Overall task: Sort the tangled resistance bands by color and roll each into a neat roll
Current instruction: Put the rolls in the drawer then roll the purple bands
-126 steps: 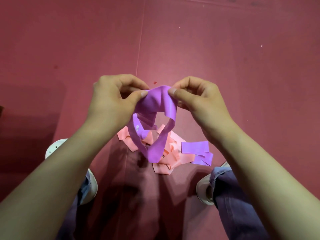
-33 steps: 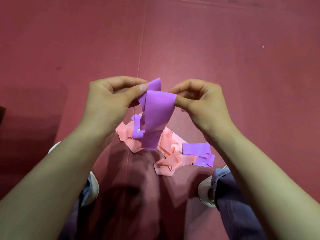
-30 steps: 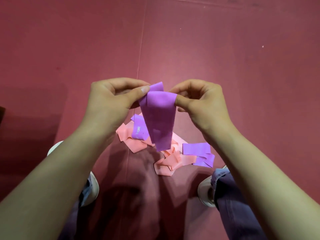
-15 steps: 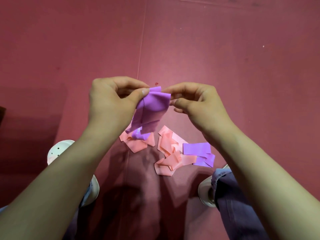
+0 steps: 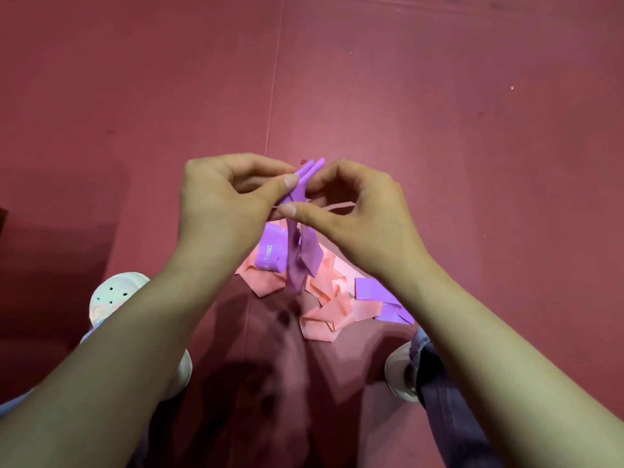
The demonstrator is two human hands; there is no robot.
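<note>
**Floor mat** (image 5: 456, 123): bare beyond the hands and out to either side of the seam (image 5: 275, 89); this is the widest free room.

**Centre:** left hand (image 5: 223, 204) and right hand (image 5: 358, 217) are close together, both pinching the held purple band (image 5: 301, 192); no passage between them.

**Below the hands:** the band's tail hangs over the heap of pink bands (image 5: 337, 309) (contact with the heap cannot be told). A second purple band (image 5: 378, 293) lies against the heap's right side.

**Near flanks:** left shoe (image 5: 113, 295) and right shoe (image 5: 394, 364) with trouser leg (image 5: 442, 390) bound a bare strip of mat between them, under the forearms.
</note>
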